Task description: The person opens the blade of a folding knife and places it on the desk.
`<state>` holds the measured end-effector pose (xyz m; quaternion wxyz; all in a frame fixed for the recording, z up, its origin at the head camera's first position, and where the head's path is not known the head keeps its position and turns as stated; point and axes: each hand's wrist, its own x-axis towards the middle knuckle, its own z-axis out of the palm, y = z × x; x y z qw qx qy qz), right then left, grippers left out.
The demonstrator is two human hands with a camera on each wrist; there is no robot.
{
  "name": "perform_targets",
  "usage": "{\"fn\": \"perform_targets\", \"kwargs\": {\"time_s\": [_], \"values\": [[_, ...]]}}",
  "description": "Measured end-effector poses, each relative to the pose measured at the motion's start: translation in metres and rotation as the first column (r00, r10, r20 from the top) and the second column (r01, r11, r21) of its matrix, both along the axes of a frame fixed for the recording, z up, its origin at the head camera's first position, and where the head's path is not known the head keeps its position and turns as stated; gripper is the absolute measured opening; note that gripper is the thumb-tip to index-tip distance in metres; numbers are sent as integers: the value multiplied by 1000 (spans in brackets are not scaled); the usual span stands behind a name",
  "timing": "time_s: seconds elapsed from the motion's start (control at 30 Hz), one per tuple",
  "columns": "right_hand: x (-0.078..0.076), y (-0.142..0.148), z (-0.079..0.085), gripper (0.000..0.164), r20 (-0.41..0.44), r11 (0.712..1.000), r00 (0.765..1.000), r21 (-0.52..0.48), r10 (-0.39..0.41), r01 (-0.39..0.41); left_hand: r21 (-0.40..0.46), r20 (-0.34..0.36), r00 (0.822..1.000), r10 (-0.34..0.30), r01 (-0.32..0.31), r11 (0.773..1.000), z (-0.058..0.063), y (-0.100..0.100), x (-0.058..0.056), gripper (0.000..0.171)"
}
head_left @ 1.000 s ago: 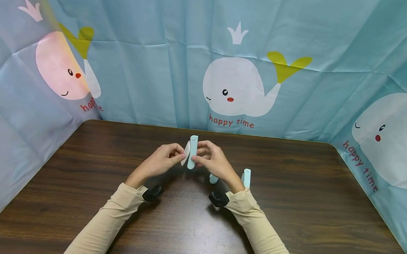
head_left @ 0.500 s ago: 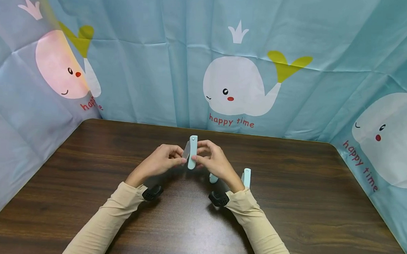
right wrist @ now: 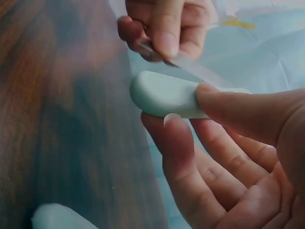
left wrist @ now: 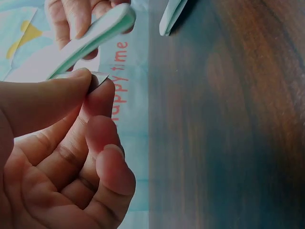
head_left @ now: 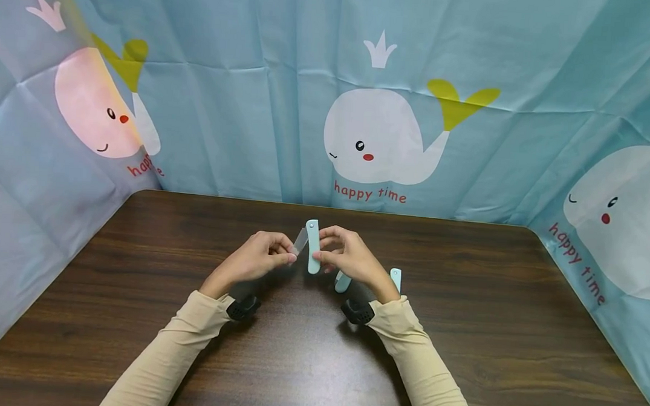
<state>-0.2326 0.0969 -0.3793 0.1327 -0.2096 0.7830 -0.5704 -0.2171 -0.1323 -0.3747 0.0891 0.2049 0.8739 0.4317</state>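
Observation:
A folding knife is held up over the far middle of the table, partly unfolded. Its mint-green handle stands nearly upright in the head view, with the blade angled out to the left from the top pivot. My left hand pinches the blade near its free end between thumb and index finger; the left wrist view shows the blade edge between them. With thumb and fingers, my right hand grips the handle toward its lower, rounded end.
Two more mint-green folding knives lie on the dark wooden table: one knife below the right hand, another knife partly hidden behind the right wrist. A blue whale-print curtain hangs along the table's far edge.
The gap between blade and handle has widened as the blade swings out. My right hand has shifted slightly right with the handle, while the left hand stays nearly in place.

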Motion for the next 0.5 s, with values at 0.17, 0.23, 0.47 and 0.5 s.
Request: {"fn": "perform_targets", "kwargs": {"time_s": [0.17, 0.23, 0.47, 0.5], "values": [[1, 4, 2, 36, 17, 1000, 1000, -7, -4, 4, 20, 7, 1000, 13, -13, 1000, 2, -1, 1, 9], [2, 3, 3, 36, 20, 1000, 1000, -16, -5, 5, 35, 13, 1000, 17, -18, 999, 1, -2, 1, 10], [3, -2, 3, 35, -15, 1000, 999, 11, -29, 29, 73, 19, 1000, 16, -18, 997, 2, -2, 0, 18], [3, -2, 3, 35, -21, 999, 999, 13, -34, 34, 75, 22, 1000, 18, -19, 997, 2, -2, 0, 19]]}}
